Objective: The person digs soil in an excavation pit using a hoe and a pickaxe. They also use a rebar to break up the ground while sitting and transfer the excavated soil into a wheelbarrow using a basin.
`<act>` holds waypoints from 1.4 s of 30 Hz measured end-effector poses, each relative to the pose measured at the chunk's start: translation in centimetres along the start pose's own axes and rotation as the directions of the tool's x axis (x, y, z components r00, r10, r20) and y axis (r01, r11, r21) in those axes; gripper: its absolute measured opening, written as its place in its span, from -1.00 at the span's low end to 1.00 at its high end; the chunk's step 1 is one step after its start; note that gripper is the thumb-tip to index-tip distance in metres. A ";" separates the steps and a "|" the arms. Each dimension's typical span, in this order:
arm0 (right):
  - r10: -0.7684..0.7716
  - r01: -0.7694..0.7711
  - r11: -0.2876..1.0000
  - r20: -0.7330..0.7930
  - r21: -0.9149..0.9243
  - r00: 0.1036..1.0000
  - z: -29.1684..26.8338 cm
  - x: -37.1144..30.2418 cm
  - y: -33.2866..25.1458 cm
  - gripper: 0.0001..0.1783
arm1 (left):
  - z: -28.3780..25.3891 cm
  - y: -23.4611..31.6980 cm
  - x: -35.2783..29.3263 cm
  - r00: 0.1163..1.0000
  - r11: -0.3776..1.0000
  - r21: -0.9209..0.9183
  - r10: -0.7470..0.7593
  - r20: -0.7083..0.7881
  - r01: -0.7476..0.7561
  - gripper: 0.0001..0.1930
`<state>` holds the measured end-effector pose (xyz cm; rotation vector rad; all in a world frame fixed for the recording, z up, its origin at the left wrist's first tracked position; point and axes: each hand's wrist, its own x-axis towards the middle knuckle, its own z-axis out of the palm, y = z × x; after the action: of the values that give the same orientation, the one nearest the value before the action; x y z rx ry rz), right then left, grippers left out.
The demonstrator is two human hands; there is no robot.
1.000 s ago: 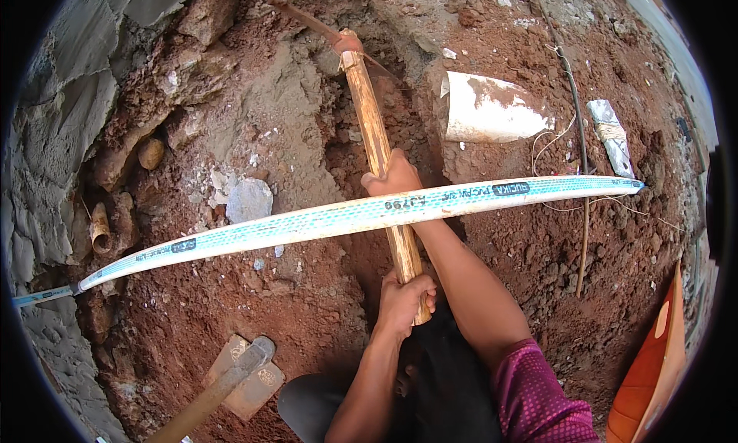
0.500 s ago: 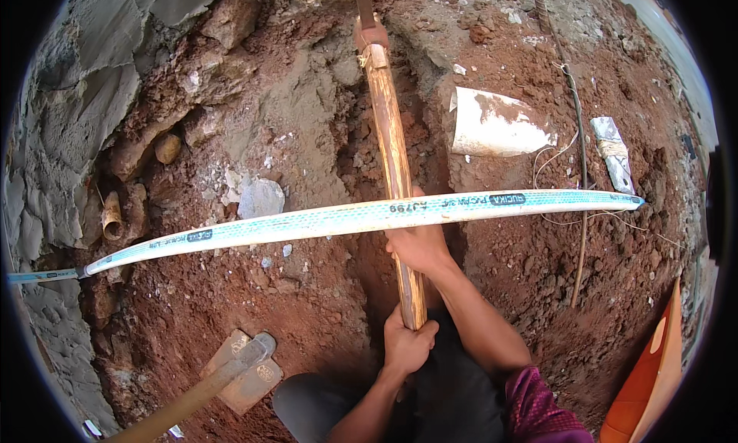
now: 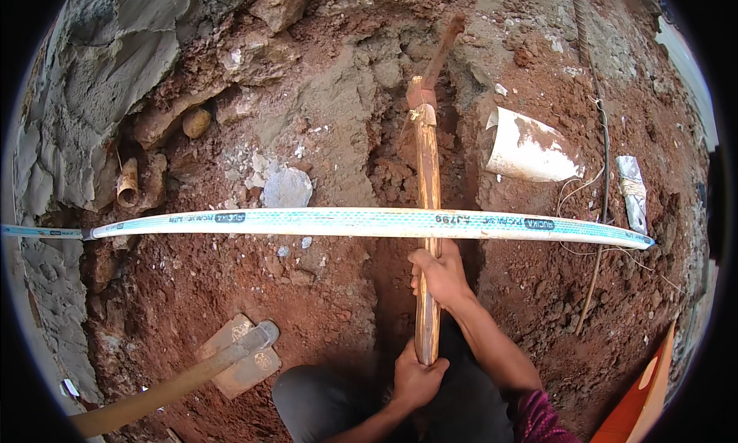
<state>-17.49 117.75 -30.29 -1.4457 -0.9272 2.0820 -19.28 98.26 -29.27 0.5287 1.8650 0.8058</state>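
Observation:
A pickaxe with a pale wooden handle [image 3: 428, 166] lies along a narrow trench, its rusty head [image 3: 423, 97] at the far end. My left hand [image 3: 419, 378] is wrapped round the near end of the handle. Further up, just on the near side of a white-and-blue pipe [image 3: 330, 222], my right hand [image 3: 446, 274] grips the same handle. The pipe runs crosswise above the trench, and the handle passes beneath it. Part of the pickaxe head's lower side is hard to make out against the soil.
A hoe [image 3: 246, 355] lies at lower left. Wet grey mortar [image 3: 115, 66] and stones line the left. Right of the trench are a white curved pipe piece [image 3: 530, 145], a steel rod [image 3: 605, 151], a string-wrapped block [image 3: 632, 189] and an orange object [image 3: 642, 397].
The pickaxe head has come nearer, and its blade now slants to the far right. My right hand has moved back from under the pipe. The whole view has shifted somewhat.

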 end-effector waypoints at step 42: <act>-0.409 0.201 0.785 -0.247 -0.585 0.878 -3.5 11.3 -1.0 -0.66 | 2.5 3.6 8.9 0.953 0.883 -0.433 -0.053 0.298 0.184 -0.36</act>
<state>-18.32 127.10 -37.59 -1.7219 -1.5582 1.2874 -20.60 107.45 -32.87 0.2083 1.3714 0.9938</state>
